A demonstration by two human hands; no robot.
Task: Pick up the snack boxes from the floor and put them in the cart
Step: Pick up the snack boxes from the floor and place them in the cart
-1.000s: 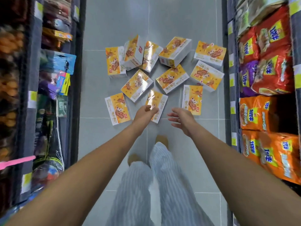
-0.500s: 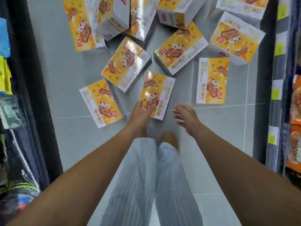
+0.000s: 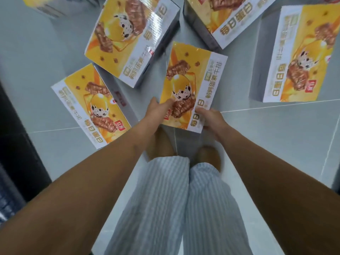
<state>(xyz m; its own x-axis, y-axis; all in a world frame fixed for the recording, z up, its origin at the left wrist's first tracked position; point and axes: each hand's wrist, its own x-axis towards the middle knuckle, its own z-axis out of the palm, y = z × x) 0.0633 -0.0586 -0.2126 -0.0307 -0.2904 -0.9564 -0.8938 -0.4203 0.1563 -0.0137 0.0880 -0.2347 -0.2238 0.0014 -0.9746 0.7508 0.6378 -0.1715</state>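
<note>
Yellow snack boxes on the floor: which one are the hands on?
The centre yellow-and-white cardboard box: left hand and right hand grip its near corners; the other boxes lie untouched.

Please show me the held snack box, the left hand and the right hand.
held snack box (image 3: 193, 83): head view, middle of its yellow top face.
left hand (image 3: 156, 111): head view, back of the hand.
right hand (image 3: 211, 122): head view, back of the hand.

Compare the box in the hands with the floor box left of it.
The left hand and right hand grip the held box by its near edge; the left box lies untouched. The held box's white band is on its right, the left box's on its left. Same yellow design.
</note>
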